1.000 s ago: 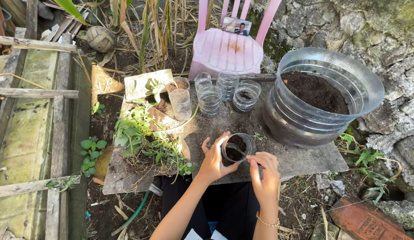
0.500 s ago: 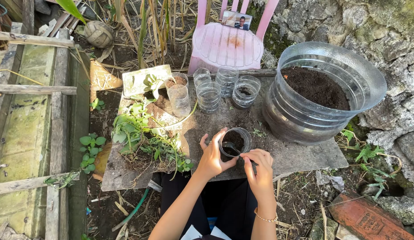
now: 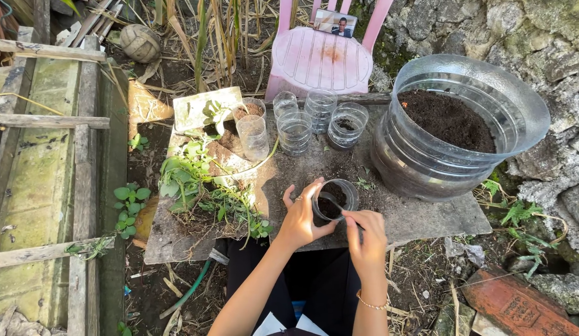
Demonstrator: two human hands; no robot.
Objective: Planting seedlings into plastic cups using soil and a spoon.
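On the left of the flat board [image 3: 420, 218] lies a heap of uprooted green seedlings [image 3: 202, 193], with a cluster of empty clear cups [image 3: 295, 127] standing behind it, both as they were a second ago. Next comes the left hand [image 3: 298, 221], its fingers curled around the near side of a small clear cup [image 3: 335, 200] part-filled with dark soil; the cup stands on the board near its front edge, where it stood before. The right hand [image 3: 366, 239] pinches a spoon [image 3: 330, 202] whose bowl sits inside the cup, and it has drawn slightly nearer the body than half a second ago (the view itself has also shifted a little). Far right stands a large clear tub [image 3: 426, 165] of soil, unmoved.
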